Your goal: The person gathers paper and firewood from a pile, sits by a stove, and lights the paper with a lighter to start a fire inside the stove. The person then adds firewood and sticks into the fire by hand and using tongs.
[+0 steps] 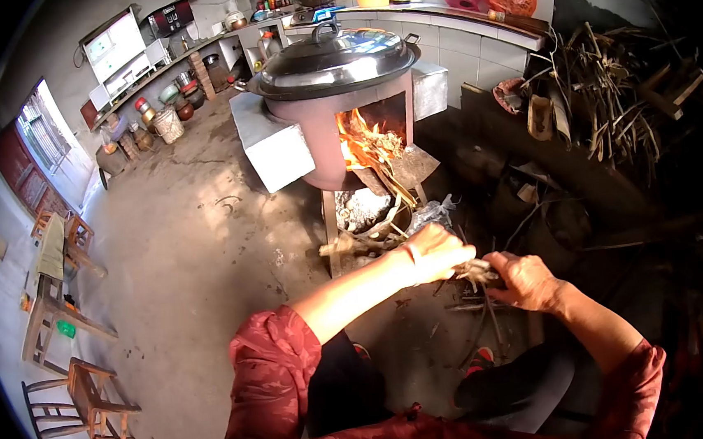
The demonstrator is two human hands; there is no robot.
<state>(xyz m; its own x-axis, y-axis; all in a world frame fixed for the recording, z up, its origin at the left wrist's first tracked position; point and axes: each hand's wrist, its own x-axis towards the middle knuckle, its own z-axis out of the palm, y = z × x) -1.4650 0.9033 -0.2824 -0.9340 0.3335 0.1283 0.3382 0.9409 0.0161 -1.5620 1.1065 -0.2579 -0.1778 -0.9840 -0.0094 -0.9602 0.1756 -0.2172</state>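
Both my hands are closed around a small bundle of sticks in front of my knees. My left hand grips the bundle from the left, and my right hand holds its other side; the fingers partly hide it. Ahead stands a round wood stove with flames in its opening. Longer pieces of firewood stick out of that mouth. A large lidded pan covers the stove top. Beneath the opening lies pale ash, with a crumpled clear plastic bag close by.
A tall heap of brushwood is piled at the right. Loose twigs lie on the floor near my feet. A tiled counter with bags and a yellow pan runs behind the stove. Wooden chairs stand along the left.
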